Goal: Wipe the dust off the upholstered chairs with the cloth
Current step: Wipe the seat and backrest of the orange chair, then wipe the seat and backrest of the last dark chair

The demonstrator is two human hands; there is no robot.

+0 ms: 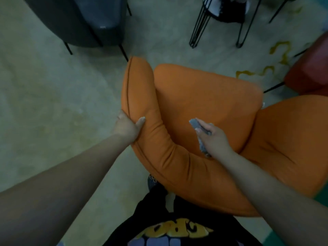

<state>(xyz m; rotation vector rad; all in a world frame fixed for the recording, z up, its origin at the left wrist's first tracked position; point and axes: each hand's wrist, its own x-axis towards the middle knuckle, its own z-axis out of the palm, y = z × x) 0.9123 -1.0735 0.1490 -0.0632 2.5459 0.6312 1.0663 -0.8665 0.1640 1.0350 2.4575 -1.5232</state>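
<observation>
From the head view we look straight down on the orange upholstered chair (204,103), which fills the centre and right of the frame, its padded backrest curving from the upper middle down toward our body at the bottom. Our left hand (126,127) grips the backrest rim at the centre left, thumb on the inner face and the fingers (121,115) wrapped over the outer edge; we judge this hold is there to steady the chair so it does not swing or slide while the other hand rubs. Our right hand (212,137) sits at the centre of the frame over the seat, where seat and backrest meet, and holds the grey cloth (195,124) bunched up, its fingers curled around it, with one end poking out toward the upper left and another trailing out below the wrist. Whether the cloth is pressed onto the fabric or just above it we cannot tell. Other chairs wait around the frame: a dark grey one (74,18) in the upper left, a black wire-legged one (221,16) at the top, a red one (312,68) at the right edge, all on the pale floor (44,103).
</observation>
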